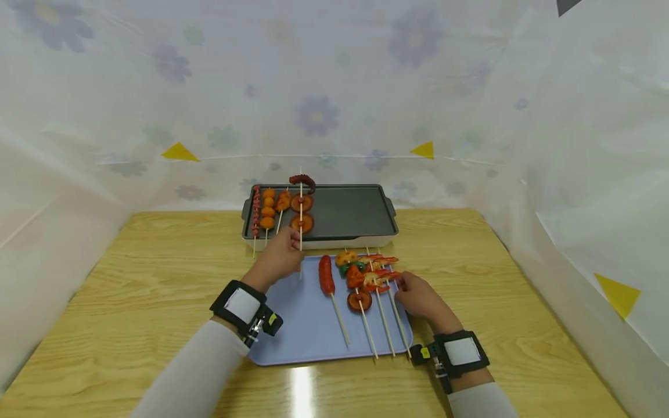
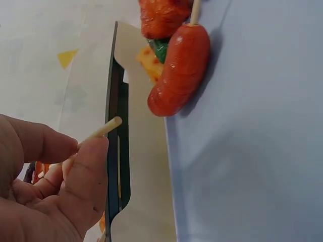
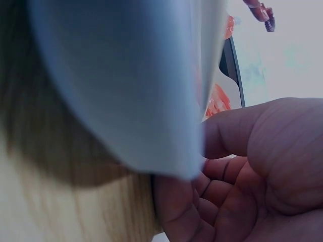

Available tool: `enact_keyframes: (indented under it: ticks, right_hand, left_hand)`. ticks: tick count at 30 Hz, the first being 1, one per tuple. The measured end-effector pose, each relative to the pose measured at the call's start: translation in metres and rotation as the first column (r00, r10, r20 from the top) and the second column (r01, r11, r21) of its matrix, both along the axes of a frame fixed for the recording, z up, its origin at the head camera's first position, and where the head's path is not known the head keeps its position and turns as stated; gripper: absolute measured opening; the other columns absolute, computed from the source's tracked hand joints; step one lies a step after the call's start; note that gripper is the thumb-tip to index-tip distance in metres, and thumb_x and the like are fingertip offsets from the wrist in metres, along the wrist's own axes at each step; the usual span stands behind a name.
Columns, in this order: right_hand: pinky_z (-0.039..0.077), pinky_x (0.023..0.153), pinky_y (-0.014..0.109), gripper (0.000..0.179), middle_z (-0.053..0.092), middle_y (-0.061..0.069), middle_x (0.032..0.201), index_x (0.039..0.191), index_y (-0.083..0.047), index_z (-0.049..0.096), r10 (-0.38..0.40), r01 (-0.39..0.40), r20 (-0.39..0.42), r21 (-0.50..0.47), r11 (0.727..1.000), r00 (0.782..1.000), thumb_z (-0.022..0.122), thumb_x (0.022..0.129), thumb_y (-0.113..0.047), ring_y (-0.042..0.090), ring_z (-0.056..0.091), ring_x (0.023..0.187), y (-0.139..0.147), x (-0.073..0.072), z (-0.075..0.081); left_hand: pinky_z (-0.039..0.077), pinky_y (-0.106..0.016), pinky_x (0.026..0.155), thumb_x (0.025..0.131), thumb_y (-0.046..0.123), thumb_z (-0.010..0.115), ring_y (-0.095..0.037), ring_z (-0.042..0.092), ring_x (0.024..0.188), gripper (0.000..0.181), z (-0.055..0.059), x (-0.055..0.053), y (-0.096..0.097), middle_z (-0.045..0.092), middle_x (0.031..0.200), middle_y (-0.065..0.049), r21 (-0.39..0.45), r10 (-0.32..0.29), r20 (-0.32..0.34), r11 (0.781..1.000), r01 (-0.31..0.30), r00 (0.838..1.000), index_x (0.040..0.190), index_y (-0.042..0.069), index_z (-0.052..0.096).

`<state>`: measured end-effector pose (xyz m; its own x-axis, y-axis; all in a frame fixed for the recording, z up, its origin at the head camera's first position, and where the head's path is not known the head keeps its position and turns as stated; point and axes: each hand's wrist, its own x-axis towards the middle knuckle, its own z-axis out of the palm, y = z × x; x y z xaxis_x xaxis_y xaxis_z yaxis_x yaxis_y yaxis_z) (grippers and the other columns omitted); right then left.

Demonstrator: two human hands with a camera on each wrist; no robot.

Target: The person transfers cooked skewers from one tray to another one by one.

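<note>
My left hand (image 1: 279, 255) pinches the stick of a skewer between thumb and fingers; the stick's end (image 2: 115, 122) pokes out past the fingertips in the left wrist view. This skewer carries a dark red octopus tentacle (image 1: 303, 181) at its top and two round brown slices (image 1: 301, 223) below, over the left half of the black grill pan (image 1: 350, 209). At the right edge of the light blue tray (image 1: 292, 331), my right hand (image 1: 420, 296) grips the rim, beside the shrimp skewers (image 1: 378, 278). Its curled fingers (image 3: 176, 201) show below the rim in the right wrist view.
On the pan's left side lie a thin red skewer (image 1: 256, 212), an orange ball skewer (image 1: 268, 209) and a browned meat skewer (image 1: 283, 201). The tray holds a red sausage (image 1: 326, 276) on a stick and a mixed skewer (image 1: 355, 277). Floral sheeting (image 1: 313, 75) surrounds the wooden table (image 1: 157, 290).
</note>
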<state>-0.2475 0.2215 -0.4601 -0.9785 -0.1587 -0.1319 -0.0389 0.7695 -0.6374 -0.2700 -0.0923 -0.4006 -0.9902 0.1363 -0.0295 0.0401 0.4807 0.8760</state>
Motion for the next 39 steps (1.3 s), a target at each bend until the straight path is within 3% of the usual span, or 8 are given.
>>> enact_keyframes:
  ticks: [7, 13, 22, 33, 39]
  right_hand:
    - [0.035, 0.051, 0.031, 0.011, 0.045, 0.008, 0.073, 0.095, 0.0, 0.051, 0.0, 0.0, 0.001, 0.002, 1.0, 1.0, 0.049, 0.084, -0.003, 0.02, 0.044, 0.061, 0.0, 0.0, -0.001]
    - [0.036, 0.05, 0.031, 0.013, 0.048, 0.009, 0.076, 0.097, 0.0, 0.051, 0.003, -0.003, 0.01, 0.003, 1.0, 1.0, 0.049, 0.084, -0.003, 0.02, 0.045, 0.062, 0.001, -0.001, -0.001]
    - [0.036, 0.051, 0.031, 0.01, 0.047, 0.009, 0.075, 0.094, -0.001, 0.051, -0.001, 0.001, 0.004, 0.012, 1.0, 1.0, 0.049, 0.085, -0.003, 0.02, 0.045, 0.062, 0.002, -0.001, -0.002]
    - [0.034, 0.049, 0.03, 0.007, 0.045, 0.008, 0.073, 0.092, -0.002, 0.049, -0.009, 0.009, 0.013, 0.009, 1.0, 1.0, 0.049, 0.085, -0.004, 0.02, 0.044, 0.059, 0.001, 0.0, -0.002]
    - [0.035, 0.049, 0.031, 0.005, 0.045, 0.008, 0.072, 0.09, -0.003, 0.048, -0.01, 0.009, 0.012, 0.017, 1.0, 1.0, 0.049, 0.086, -0.005, 0.02, 0.044, 0.059, 0.0, 0.0, -0.003]
  left_hand:
    - [0.042, -0.03, 0.056, 0.081, -0.002, 0.05, -0.019, 0.048, 0.067, 0.03, -0.009, 0.02, 0.005, 0.052, 0.096, -0.012, -0.14, -0.017, -0.143, 0.99, -0.003, 0.99, 0.111, 0.001, 0.046]
    - [0.041, -0.029, 0.052, 0.082, 0.0, 0.051, -0.016, 0.046, 0.061, 0.026, -0.012, 0.036, 0.011, 0.051, 0.092, -0.009, -0.166, -0.005, -0.168, 0.986, -0.023, 0.986, 0.108, 0.003, 0.047]
    - [0.042, -0.03, 0.056, 0.076, -0.002, 0.053, -0.017, 0.048, 0.068, 0.027, -0.015, 0.059, 0.009, 0.053, 0.086, -0.009, -0.147, 0.005, -0.139, 0.989, -0.025, 0.99, 0.102, 0.002, 0.049]
    - [0.04, -0.029, 0.05, 0.075, -0.003, 0.053, -0.016, 0.048, 0.063, 0.024, -0.013, 0.091, 0.001, 0.051, 0.082, -0.007, -0.136, -0.003, -0.016, 0.991, 0.001, 1.0, 0.098, 0.003, 0.049]
    - [0.043, -0.029, 0.049, 0.074, -0.004, 0.054, -0.014, 0.051, 0.059, 0.025, -0.019, 0.104, 0.002, 0.051, 0.08, -0.006, -0.098, -0.035, 0.03, 0.994, 0.038, 0.999, 0.098, 0.002, 0.05]
